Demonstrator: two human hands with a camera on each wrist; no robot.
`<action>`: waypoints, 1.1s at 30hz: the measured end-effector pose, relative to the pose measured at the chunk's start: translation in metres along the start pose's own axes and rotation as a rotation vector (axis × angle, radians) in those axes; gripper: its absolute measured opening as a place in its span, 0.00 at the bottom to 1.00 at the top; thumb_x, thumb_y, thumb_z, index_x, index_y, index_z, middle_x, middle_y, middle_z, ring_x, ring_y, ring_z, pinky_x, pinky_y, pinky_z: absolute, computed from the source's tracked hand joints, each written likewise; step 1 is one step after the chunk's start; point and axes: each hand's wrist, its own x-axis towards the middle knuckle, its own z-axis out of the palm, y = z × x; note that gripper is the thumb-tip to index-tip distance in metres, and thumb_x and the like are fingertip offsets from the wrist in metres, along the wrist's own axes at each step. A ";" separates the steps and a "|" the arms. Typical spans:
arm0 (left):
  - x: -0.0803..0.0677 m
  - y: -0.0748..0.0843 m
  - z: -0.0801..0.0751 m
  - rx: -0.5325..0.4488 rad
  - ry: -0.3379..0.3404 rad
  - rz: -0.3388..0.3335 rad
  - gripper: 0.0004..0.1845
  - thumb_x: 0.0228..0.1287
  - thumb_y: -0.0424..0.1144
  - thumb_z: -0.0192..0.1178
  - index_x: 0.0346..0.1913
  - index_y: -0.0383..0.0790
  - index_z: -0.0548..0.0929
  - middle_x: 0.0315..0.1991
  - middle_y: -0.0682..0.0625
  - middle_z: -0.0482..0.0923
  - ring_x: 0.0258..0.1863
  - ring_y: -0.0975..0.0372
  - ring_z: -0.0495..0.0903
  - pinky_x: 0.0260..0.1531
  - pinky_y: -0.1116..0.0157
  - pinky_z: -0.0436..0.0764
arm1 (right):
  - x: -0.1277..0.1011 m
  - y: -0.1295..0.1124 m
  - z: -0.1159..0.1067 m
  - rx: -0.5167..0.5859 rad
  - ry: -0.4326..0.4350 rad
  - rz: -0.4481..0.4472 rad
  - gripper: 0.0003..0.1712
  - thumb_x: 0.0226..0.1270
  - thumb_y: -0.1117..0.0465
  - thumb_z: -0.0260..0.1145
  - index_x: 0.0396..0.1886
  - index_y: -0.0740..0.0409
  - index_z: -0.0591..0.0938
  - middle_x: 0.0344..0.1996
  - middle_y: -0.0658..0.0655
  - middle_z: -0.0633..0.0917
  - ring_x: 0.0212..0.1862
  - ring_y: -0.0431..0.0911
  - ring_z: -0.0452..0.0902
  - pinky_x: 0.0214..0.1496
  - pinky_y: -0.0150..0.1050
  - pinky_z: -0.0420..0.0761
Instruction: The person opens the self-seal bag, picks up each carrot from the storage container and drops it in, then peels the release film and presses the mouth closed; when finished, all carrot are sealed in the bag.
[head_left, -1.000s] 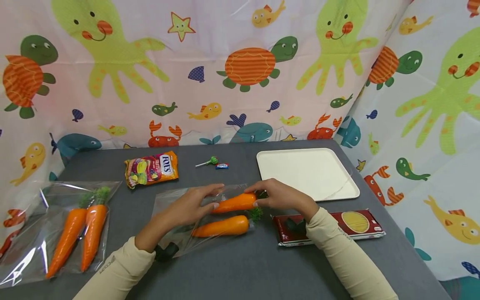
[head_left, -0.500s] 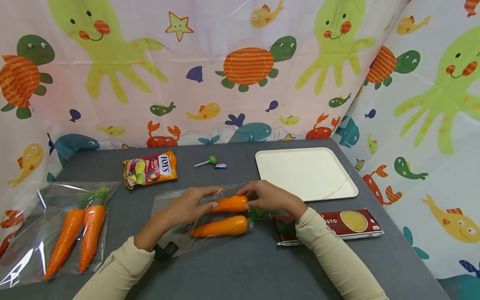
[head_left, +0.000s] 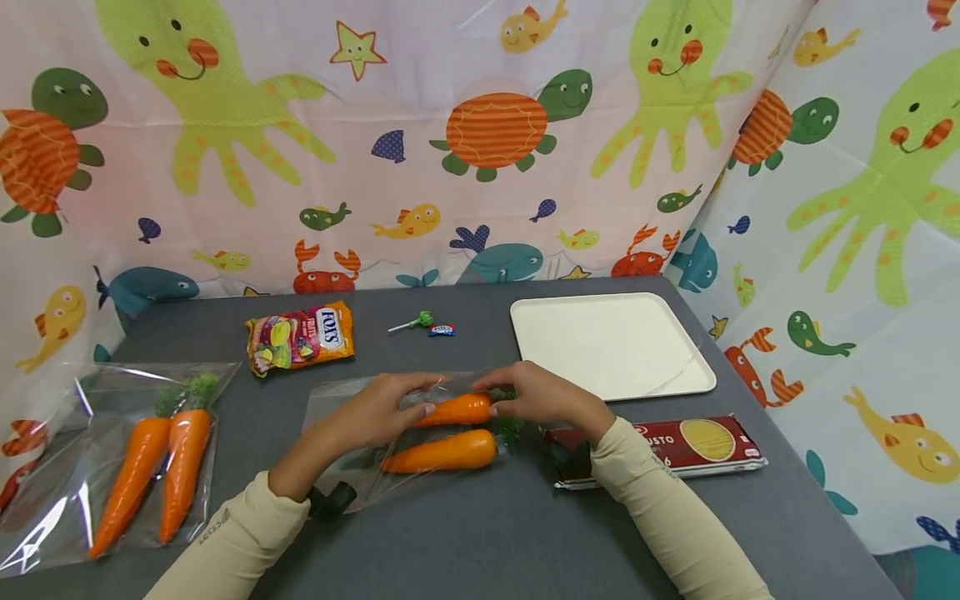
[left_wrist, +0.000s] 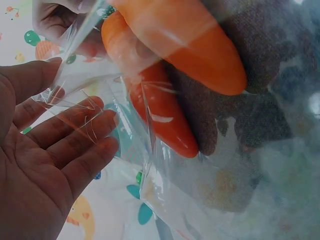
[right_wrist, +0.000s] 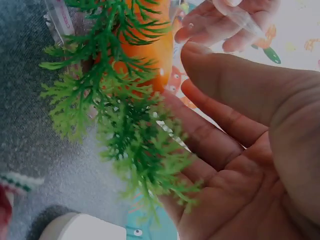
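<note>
Two orange toy carrots with green leafy tops lie side by side in a clear plastic bag [head_left: 326, 404] at the table's middle. My left hand [head_left: 378, 414] pinches the bag's edge between thumb and forefinger [left_wrist: 31, 107]; its other fingers stretch out behind the film. At the leafy end, my right hand [head_left: 543, 396] holds the far carrot [head_left: 461, 409] by its thick top, thumb on the near side. The near carrot [head_left: 442, 452] lies untouched. Green leaves [right_wrist: 140, 130] hang across the right palm, hiding part of the grip.
Another clear bag with two carrots [head_left: 183, 467] lies at the left. Behind are a FOX'S candy bag [head_left: 300, 337], a lollipop [head_left: 420, 320] and a small blue wrapped sweet [head_left: 442, 331]. A cream tray [head_left: 611, 346] and a dark red packet [head_left: 705, 446] lie right.
My right hand has moved left with the far carrot, sliding it farther into the bag; over the last half second it barely shifts. My left hand keeps its place at the bag.
</note>
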 end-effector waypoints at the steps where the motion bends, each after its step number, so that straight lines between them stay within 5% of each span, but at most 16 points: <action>1: 0.000 0.000 0.000 -0.001 0.000 -0.003 0.25 0.72 0.40 0.57 0.69 0.39 0.70 0.64 0.42 0.72 0.61 0.50 0.74 0.57 0.47 0.73 | -0.002 -0.001 -0.001 0.006 0.005 0.003 0.23 0.68 0.64 0.66 0.62 0.62 0.78 0.56 0.57 0.81 0.56 0.50 0.78 0.58 0.47 0.77; 8: 0.003 0.000 0.004 -0.002 -0.017 0.010 0.25 0.72 0.38 0.58 0.68 0.38 0.71 0.64 0.42 0.73 0.60 0.49 0.74 0.57 0.46 0.73 | -0.022 -0.010 -0.002 0.068 0.121 0.043 0.19 0.72 0.60 0.63 0.59 0.60 0.80 0.55 0.56 0.81 0.56 0.54 0.76 0.58 0.52 0.75; 13: 0.004 0.000 0.007 -0.012 -0.010 0.029 0.24 0.71 0.37 0.58 0.68 0.36 0.71 0.64 0.42 0.72 0.60 0.49 0.74 0.57 0.47 0.73 | -0.040 -0.022 -0.001 0.092 0.259 0.058 0.10 0.73 0.55 0.61 0.43 0.55 0.85 0.32 0.48 0.82 0.35 0.43 0.76 0.40 0.39 0.79; 17: 0.003 0.001 0.007 -0.001 0.004 0.044 0.24 0.71 0.37 0.58 0.68 0.37 0.72 0.64 0.43 0.72 0.60 0.48 0.74 0.57 0.46 0.73 | -0.052 -0.031 0.006 0.103 0.260 0.088 0.10 0.73 0.53 0.61 0.35 0.50 0.85 0.21 0.46 0.76 0.25 0.39 0.70 0.27 0.33 0.71; 23: 0.002 0.001 0.006 -0.011 0.001 0.056 0.25 0.72 0.37 0.58 0.69 0.38 0.71 0.64 0.42 0.72 0.61 0.48 0.74 0.56 0.46 0.74 | -0.063 -0.036 0.022 0.094 0.285 0.189 0.12 0.73 0.54 0.61 0.32 0.53 0.84 0.19 0.44 0.76 0.21 0.39 0.69 0.25 0.34 0.70; 28: 0.002 -0.001 0.005 -0.003 0.003 0.056 0.25 0.72 0.39 0.58 0.69 0.40 0.71 0.64 0.43 0.72 0.60 0.49 0.74 0.55 0.47 0.75 | -0.071 -0.042 0.033 0.284 0.231 0.272 0.17 0.73 0.52 0.61 0.31 0.60 0.82 0.21 0.52 0.82 0.22 0.49 0.79 0.24 0.38 0.79; 33: 0.002 0.001 0.006 -0.016 -0.006 0.058 0.25 0.72 0.38 0.58 0.69 0.41 0.71 0.64 0.43 0.72 0.60 0.49 0.74 0.55 0.47 0.75 | -0.079 -0.048 0.048 0.617 0.114 0.367 0.21 0.74 0.51 0.60 0.36 0.68 0.80 0.28 0.62 0.85 0.26 0.56 0.84 0.25 0.46 0.84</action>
